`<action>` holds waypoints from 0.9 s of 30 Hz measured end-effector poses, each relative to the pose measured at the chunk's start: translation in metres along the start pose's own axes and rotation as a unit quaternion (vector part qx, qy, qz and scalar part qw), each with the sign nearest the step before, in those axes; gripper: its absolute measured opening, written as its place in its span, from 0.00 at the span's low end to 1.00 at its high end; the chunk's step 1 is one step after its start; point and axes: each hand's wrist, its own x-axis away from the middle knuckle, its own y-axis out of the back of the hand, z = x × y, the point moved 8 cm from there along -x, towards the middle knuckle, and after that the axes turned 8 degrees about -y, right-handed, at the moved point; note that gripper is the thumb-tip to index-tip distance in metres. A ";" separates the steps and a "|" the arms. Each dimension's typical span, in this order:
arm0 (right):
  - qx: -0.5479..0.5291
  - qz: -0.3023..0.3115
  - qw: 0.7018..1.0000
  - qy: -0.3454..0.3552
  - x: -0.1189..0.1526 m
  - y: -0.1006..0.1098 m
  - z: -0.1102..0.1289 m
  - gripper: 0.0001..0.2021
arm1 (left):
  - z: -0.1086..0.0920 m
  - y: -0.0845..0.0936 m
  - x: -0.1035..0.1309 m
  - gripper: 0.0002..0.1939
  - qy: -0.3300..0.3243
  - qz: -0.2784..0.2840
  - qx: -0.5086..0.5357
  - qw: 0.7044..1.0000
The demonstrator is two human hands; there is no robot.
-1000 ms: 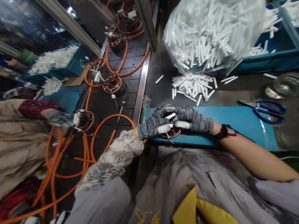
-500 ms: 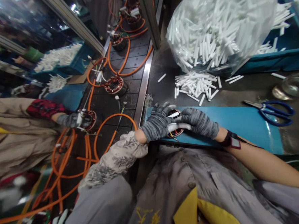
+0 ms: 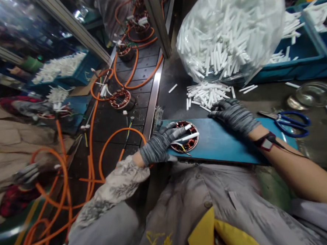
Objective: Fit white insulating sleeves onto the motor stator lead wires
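A motor stator (image 3: 193,146) with copper windings lies on a blue mat (image 3: 220,148). White sleeves (image 3: 190,136) and a few thin wires lie across its top. My left hand (image 3: 160,143), in a grey striped glove, holds the stator from its left side, fingers over the windings and thumb low by its near edge. My right hand (image 3: 232,116), gloved alike, is apart from the stator. Its fingers reach to the near edge of a pile of short white tubes (image 3: 208,92), with nothing visible in them; the thumb is hidden.
Behind the pile bulges a clear bag of white tubes (image 3: 224,37), beside blue bins (image 3: 290,68). Blue-handled scissors (image 3: 293,123) and a glass dish (image 3: 317,94) are on the right. Leftward, a conveyor (image 3: 140,101) carries stators with orange cables (image 3: 106,148); a co-worker's gloved hand (image 3: 25,173) is beyond.
My right hand has left the stator and moved right and away to the tube pile. My left hand stays on the stator. The co-worker's stator has moved from the conveyor to the far blue mat.
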 end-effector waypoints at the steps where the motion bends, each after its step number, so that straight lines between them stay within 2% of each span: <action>1: 0.028 0.011 0.999 0.015 -0.004 -0.004 0.000 0.14 | 0.000 -0.003 0.005 0.46 0.014 0.002 -0.046 0.999; 3: 0.056 0.018 0.997 0.040 -0.009 -0.008 0.005 0.14 | -0.004 -0.010 0.009 0.39 0.052 -0.009 -0.128 0.990; 5: 0.032 -0.005 0.999 0.038 -0.009 -0.005 0.012 0.14 | -0.010 -0.015 0.006 0.39 0.086 -0.043 -0.181 0.979; 7: -0.045 -0.066 0.997 -0.005 -0.003 0.009 0.018 0.14 | -0.015 -0.019 0.000 0.40 0.111 -0.085 -0.213 0.967; 10: -0.205 -0.136 0.966 -0.076 0.017 0.031 0.032 0.13 | -0.020 -0.023 -0.011 0.38 0.125 -0.142 -0.228 0.955; 14: -0.308 -0.111 0.942 -0.071 0.037 0.043 0.067 0.08 | -0.018 -0.027 -0.016 0.35 0.124 -0.192 -0.214 0.950; 18: -0.328 -0.096 0.936 -0.087 0.040 0.043 0.082 0.09 | -0.020 -0.025 -0.013 0.32 0.110 -0.241 -0.220 0.939; 23: -0.336 -0.058 0.936 -0.084 0.035 0.041 0.080 0.12 | -0.025 -0.012 -0.007 0.31 0.125 -0.236 -0.167 0.949; 25: -0.310 -0.049 0.945 -0.097 0.034 0.039 0.067 0.13 | -0.028 -0.003 -0.001 0.31 0.136 -0.239 -0.146 0.950; 27: -0.276 -0.042 0.951 -0.131 0.030 0.032 0.044 0.14 | -0.031 0.006 0.005 0.27 0.136 -0.263 -0.151 0.943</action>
